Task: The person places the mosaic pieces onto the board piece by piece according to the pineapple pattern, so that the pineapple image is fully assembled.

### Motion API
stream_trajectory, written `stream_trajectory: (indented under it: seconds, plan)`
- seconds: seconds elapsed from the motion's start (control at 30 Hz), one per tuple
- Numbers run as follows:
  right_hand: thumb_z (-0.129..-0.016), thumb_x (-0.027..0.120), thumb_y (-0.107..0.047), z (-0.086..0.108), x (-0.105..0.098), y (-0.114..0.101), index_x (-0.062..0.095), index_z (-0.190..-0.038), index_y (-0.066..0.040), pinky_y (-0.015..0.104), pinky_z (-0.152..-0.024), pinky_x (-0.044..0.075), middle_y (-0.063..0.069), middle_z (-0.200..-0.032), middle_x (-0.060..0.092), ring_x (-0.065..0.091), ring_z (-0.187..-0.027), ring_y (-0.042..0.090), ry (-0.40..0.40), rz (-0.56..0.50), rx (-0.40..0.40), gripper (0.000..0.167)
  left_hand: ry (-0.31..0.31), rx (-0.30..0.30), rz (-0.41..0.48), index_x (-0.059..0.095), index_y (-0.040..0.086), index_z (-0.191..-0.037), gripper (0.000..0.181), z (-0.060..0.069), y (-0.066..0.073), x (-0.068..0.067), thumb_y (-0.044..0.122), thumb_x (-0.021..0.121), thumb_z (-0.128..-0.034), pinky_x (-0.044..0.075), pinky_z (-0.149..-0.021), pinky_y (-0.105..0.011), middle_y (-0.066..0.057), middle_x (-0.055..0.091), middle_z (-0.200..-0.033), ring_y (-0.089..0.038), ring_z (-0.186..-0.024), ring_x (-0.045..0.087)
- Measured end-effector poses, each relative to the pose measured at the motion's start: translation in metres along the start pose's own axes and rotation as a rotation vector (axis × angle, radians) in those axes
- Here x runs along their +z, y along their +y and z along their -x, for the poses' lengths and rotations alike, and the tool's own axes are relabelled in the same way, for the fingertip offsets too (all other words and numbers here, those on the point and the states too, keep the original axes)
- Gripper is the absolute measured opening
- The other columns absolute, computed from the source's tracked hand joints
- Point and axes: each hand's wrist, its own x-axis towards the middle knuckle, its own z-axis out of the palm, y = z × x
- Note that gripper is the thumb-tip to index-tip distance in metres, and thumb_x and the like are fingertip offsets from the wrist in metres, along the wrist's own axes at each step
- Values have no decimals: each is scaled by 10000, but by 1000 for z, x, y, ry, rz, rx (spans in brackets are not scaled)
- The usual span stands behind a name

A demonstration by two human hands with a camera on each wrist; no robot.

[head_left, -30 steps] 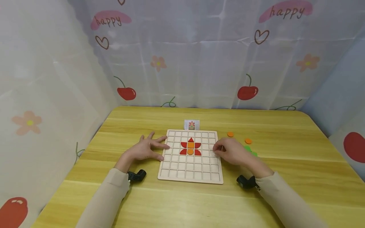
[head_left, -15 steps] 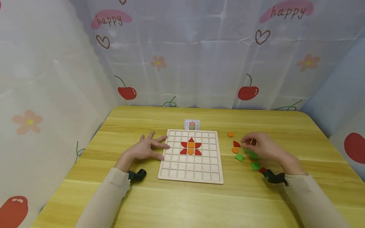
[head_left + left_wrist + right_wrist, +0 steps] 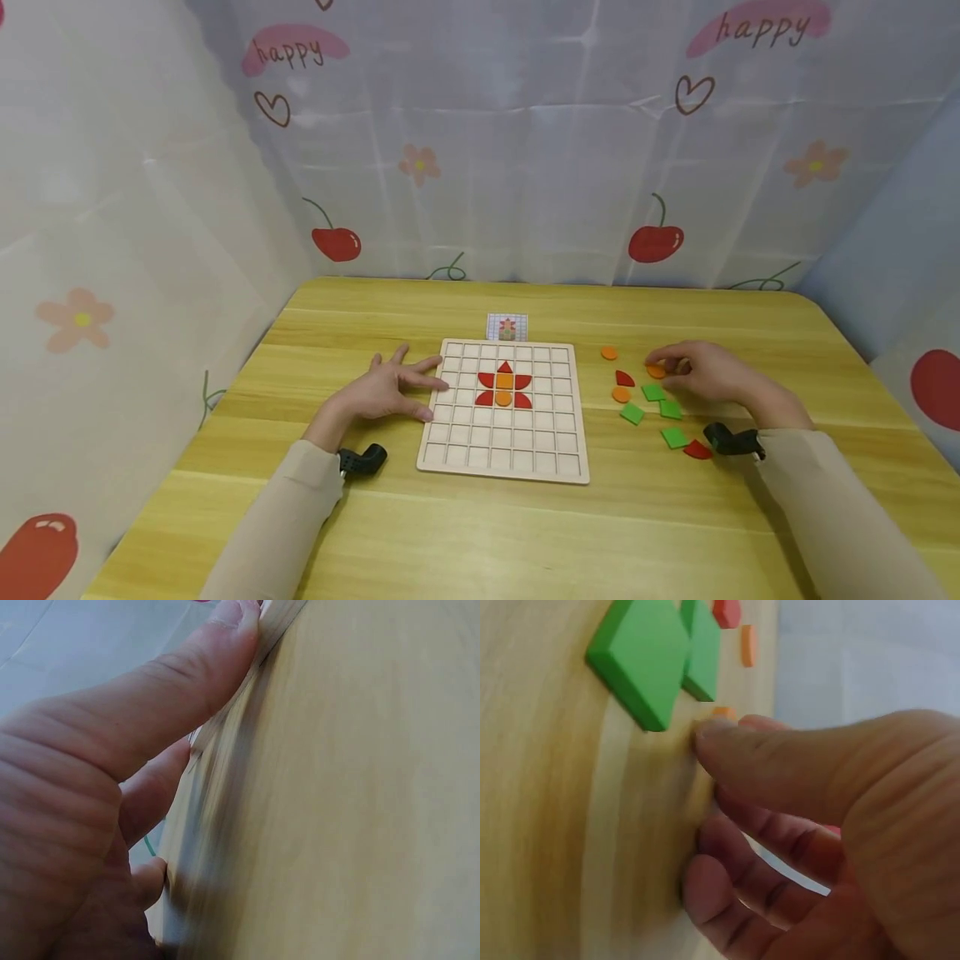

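A pale wooden grid board (image 3: 502, 442) lies mid-table. On it red pieces, an orange square (image 3: 505, 381) and an orange disc (image 3: 503, 398) form a figure. My left hand (image 3: 382, 390) rests at the board's left edge with fingers spread; in the left wrist view its thumb (image 3: 187, 675) touches that edge. Right of the board, my right hand (image 3: 708, 372) has thumb and index finger at either side of another orange disc (image 3: 656, 372). The right wrist view shows the thumb (image 3: 757, 754) partly hiding this disc (image 3: 724, 712), the other fingers curled below.
Near the right hand lie several green squares (image 3: 673, 437), two red quarter-circles (image 3: 624, 379) and two more orange discs (image 3: 621, 394). A small pattern card (image 3: 507, 327) sits behind the board. Printed curtains (image 3: 510, 167) stand beyond the table's back edge.
My right hand has moved from the board's right edge out to the loose pieces, then onto the orange disc, uncovering green squares and red pieces. My left hand stays put.
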Motion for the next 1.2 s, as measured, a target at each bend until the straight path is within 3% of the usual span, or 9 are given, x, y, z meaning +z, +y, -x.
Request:
stream_trajectory:
  seconds: [0.2, 0.43, 0.67, 1.03, 1.2]
  plan:
    - [-941, 720, -68, -5, 1, 2, 713, -1189, 10, 498, -855, 551, 124, -1065, 711, 654, -962, 280, -11, 30, 23, 260, 1, 0, 4, 715, 341, -1319, 527, 0, 0, 0, 423, 853, -816, -224, -1173, -711, 73, 351, -1666, -409, -1593, -154]
    - [-982, 690, -114, -4, 3, -4, 703, -1131, 8, 493, -847, 548, 127, -1039, 706, 647, -936, 263, 13, 48, 57, 193, 1, -2, 0, 717, 341, -1318, 530, 0, -1, 1, 426, 855, -814, -218, -1172, -717, 67, 356, -1664, -413, -1593, -148]
    - [-986, 701, -186, -8, 11, -36, 706, -1124, -35, 420, -798, 550, 55, -993, 721, 651, -880, 188, 26, 76, 25, 205, 6, -2, -2, 717, 342, -1318, 526, 0, -1, 1, 421, 854, -816, -214, -1171, -721, 65, 360, -1662, -421, -1593, -139]
    - [-985, 704, -168, -30, 42, -87, 706, -1133, -84, 338, -788, 524, -4, -965, 700, 615, -857, 136, 27, -2, -36, 171, 4, 0, 10, 720, 351, -1309, 517, -1, -2, 2, 432, 851, -815, -227, -1173, -707, 80, 351, -1664, -415, -1592, -150]
    - [-973, 720, -176, -42, 54, -115, 707, -1134, -91, 334, -810, 519, -7, -1000, 693, 602, -886, 145, -6, -30, -100, 182, 7, 4, 4, 722, 347, -1309, 519, -1, -2, 1, 431, 852, -813, -224, -1172, -712, 76, 350, -1665, -415, -1592, -149]
